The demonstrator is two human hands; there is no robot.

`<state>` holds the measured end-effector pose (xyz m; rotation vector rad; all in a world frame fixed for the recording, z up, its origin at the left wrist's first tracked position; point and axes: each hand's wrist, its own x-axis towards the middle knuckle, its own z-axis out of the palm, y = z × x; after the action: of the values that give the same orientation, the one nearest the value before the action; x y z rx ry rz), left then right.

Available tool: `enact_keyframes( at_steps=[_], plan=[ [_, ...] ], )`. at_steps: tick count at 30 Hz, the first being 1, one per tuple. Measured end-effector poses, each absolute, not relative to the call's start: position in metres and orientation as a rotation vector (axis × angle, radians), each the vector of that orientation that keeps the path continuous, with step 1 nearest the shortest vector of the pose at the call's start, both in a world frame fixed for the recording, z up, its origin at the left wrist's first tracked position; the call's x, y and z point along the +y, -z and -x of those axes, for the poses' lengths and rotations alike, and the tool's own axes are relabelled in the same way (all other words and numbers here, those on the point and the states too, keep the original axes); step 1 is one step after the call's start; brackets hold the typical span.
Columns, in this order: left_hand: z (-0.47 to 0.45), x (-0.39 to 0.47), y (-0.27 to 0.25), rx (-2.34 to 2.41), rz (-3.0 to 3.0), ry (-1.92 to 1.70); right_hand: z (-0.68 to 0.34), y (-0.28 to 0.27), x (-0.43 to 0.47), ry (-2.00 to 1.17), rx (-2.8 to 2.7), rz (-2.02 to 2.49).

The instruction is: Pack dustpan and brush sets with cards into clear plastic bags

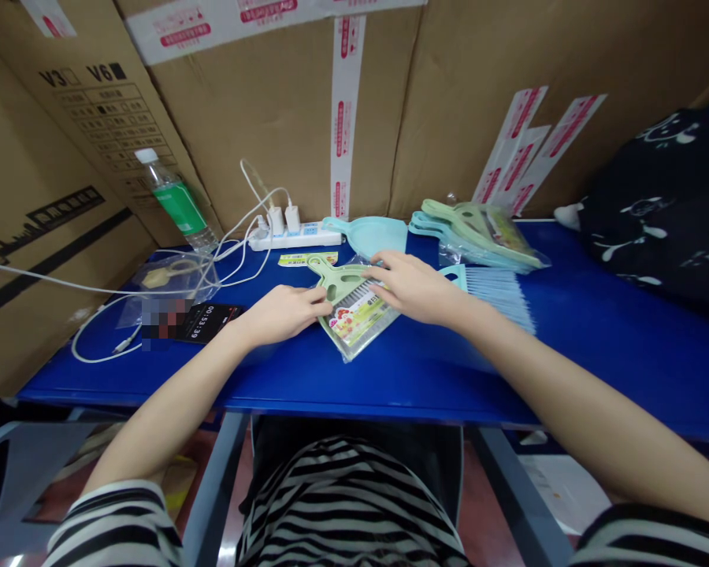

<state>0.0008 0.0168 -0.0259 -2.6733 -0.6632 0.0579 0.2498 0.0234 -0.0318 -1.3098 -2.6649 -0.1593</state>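
Observation:
A pale green dustpan and brush set (pixel 337 280) lies tilted on the blue table, inside a clear plastic bag with a printed label. My left hand (pixel 289 313) has its fingers closed on the left edge of the set. At the opposite side, the bent fingers of my right hand (pixel 417 290) grip the bag's upper right part; their tips partly hide it. Just behind lies a light blue dustpan (pixel 378 235). A blue-bristled brush (pixel 499 293) rests beyond my right wrist, partly covered by it. A yellow-green label card (pixel 292 260) lies behind the set.
Bagged green and blue dustpan sets (pixel 476 228) are stacked at the back right. A power strip (pixel 322 236) with white cables, a bottle (pixel 180 206) and a phone (pixel 209 323) stand or lie leftward. Cardboard (pixel 272 118) walls the back; a dark patterned bag (pixel 662 213) sits right.

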Motion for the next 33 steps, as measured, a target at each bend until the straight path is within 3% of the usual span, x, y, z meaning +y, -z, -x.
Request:
enact_keyframes(
  at_steps=[9, 33],
  plan=[
    [-0.001, 0.017, 0.027, -0.671, 2.673, -0.043, -0.238, 0.033, 0.016, 0.023, -2.861, 0.907],
    [-0.003, 0.016, 0.032, -0.569, 2.643, 0.026, -0.231, 0.029, 0.006, -0.221, -2.893, 0.975]
  ],
)
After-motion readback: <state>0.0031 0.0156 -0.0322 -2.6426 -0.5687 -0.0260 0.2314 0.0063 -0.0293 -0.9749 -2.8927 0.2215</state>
